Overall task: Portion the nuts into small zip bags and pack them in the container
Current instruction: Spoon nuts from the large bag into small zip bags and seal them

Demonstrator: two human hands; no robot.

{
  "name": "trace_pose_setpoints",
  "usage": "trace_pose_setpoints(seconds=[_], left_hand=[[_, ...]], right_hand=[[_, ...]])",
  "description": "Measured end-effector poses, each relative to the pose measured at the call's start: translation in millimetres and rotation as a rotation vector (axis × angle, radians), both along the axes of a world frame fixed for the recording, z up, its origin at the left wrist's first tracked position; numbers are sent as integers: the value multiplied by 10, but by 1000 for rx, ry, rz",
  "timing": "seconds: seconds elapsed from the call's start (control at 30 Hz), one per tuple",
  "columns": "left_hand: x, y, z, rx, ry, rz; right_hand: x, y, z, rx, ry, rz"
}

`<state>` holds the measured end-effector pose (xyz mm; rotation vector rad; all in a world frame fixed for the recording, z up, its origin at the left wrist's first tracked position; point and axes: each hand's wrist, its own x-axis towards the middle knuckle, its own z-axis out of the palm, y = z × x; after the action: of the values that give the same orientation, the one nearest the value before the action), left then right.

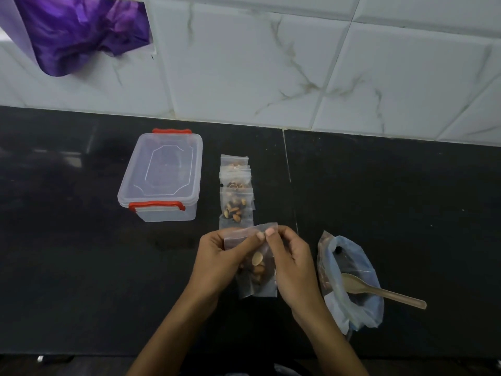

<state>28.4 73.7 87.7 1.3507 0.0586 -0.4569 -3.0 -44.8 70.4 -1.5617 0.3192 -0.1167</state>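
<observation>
Two hands meet over the dark counter (379, 185), and between them is a small zip bag (257, 270) part-filled with nuts. The left hand (222, 256) curls round the bag's side and steadies it, while the right hand (291, 256) pinches the top edge; thumb and fingertip from each hand come together right at the seal strip. My guess is the bag is being pressed shut, which is why it is held upright, nuts sunk to the bottom and away from the zip.

Just beyond the hands, a short row of filled bags (236, 188) lies overlapping on the counter, running away toward the tiled wall. Left of that row stands the clear container (162, 175), lid on and red clips at both ends, so packing has not begun. It sits near enough to reach once the bags are done.

To the right, a larger plastic bag (349, 283) of nuts is propped open with its rim rolled down, and a pale spoon (379, 291) rests in it with the handle sticking out, ready for the next scoop. A purple bag (81, 36) hangs at the upper left.

I can read no label or writing anywhere.
</observation>
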Motion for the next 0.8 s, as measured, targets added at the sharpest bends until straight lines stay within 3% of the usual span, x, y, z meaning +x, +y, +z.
trace_pose_setpoints(seconds=[0.23, 0.47, 0.8], left_hand=[[25, 38, -103, -17, -26, 110], [47, 13, -108, -32, -38, 102], [11, -16, -140, -36, -12, 89]], right_hand=[[62, -20, -23, 46, 89, -87], [97, -45, 63, 179, 163, 26], [102, -16, 22, 154, 202, -22]])
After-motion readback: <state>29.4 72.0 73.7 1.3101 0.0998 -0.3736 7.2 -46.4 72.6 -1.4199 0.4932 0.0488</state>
